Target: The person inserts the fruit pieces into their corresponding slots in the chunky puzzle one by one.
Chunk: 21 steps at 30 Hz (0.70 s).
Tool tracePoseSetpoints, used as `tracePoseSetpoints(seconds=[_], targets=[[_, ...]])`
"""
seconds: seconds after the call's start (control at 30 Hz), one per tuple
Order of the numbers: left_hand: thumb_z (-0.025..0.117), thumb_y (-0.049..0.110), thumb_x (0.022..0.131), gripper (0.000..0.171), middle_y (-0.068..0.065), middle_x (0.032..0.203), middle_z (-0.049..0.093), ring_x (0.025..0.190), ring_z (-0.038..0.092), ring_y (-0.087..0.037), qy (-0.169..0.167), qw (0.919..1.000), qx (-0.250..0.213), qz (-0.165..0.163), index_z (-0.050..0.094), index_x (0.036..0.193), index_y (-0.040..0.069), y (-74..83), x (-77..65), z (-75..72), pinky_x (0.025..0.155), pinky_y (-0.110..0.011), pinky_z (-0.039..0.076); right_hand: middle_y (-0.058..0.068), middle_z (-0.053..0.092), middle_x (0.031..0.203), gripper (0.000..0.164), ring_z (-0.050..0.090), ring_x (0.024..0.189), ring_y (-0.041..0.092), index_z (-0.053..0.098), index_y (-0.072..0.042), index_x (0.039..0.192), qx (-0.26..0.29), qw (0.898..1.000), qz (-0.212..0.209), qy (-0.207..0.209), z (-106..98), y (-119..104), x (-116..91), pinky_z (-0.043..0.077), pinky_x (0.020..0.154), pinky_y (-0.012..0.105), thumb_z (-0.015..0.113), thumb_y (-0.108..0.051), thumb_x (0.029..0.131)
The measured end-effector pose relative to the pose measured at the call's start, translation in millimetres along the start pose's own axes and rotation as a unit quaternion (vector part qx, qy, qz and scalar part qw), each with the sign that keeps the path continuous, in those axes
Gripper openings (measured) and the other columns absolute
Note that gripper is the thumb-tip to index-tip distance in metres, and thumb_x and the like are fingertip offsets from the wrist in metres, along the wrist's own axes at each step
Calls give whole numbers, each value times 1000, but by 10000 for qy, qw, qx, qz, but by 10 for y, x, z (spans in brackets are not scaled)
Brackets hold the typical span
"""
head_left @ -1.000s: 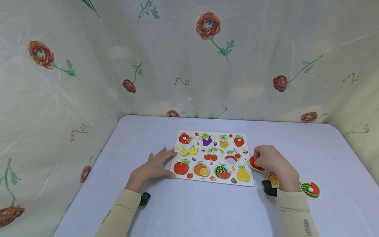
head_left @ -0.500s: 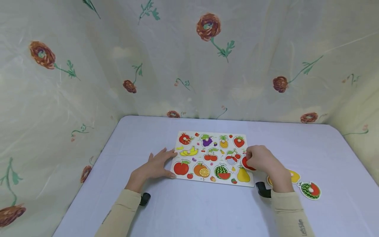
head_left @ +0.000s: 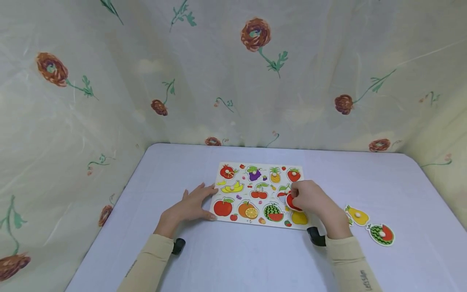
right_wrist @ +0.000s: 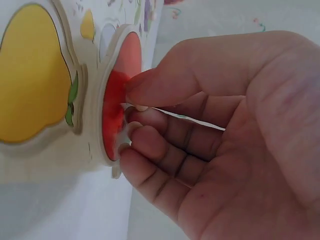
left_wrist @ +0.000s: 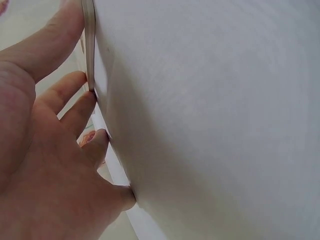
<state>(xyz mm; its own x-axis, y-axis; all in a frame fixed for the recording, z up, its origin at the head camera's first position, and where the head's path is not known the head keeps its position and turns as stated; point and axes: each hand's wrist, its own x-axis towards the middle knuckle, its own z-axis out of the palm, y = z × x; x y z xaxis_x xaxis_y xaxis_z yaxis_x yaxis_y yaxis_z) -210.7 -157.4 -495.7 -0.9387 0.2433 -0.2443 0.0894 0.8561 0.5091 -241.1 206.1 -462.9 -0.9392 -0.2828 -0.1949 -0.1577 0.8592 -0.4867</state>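
The red fruit piece (head_left: 293, 204) is over the right part of the board (head_left: 242, 219), beside the pear picture (right_wrist: 32, 75); whether its rim touches the board cannot be told. The piece is a thin, flat plate, probably wood. Expect it to be light, stiff and not fragile, with a smooth printed face that may slip under a fingertip. Take hold at the small pale knob (right_wrist: 142, 107) on its face — the rim offers a thinner grip and is best left free.

Right hand (head_left: 310, 196): grasping the piece by its knob, thumb and index finger pinched together, the other fingers curled close to the printed face. The forearm comes in from the lower right, palm side turned inward.

Left hand (head_left: 195, 202): holding nothing, fingers spread — thumb at the board's near left corner, fingertips against the left edge (a bracing pose, by its look).

Two loose pieces, pear (head_left: 358, 217) and watermelon (head_left: 381, 234), lie on the table (head_left: 233, 255) beyond the right wrist.
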Motion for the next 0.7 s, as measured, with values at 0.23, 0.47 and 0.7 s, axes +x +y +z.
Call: tracePoseSetpoints(seconds=[0.23,0.47,0.7], targets=[[86,35,74,88,6,163,32,157,12,-24,-49,9999,36,85,43,151,27,-53,30,14,121,-68,1,6,55,74,11,49,68,21,60,-8,76,-71,9996,-240,121,34,-91,4,37,56,27,58,3,78],[86,36,74,88,5,163,34,156,13,-25,-19,9999,-21,98,43,150,27,-78,47,33,121,-69,2,8,57,77,10,50,69,21,61,-7,79,-5,9999,-169,-1,94,-176,16,39,58,27,59,2,82],[86,35,73,88,4,162,35,156,14,-25,21,9999,-110,89,44,150,27,-73,44,30,121,-69,1,8,55,74,11,49,68,21,60,-8,78,10,9996,-269,-6,135,-225,7,38,57,28,58,2,82]])
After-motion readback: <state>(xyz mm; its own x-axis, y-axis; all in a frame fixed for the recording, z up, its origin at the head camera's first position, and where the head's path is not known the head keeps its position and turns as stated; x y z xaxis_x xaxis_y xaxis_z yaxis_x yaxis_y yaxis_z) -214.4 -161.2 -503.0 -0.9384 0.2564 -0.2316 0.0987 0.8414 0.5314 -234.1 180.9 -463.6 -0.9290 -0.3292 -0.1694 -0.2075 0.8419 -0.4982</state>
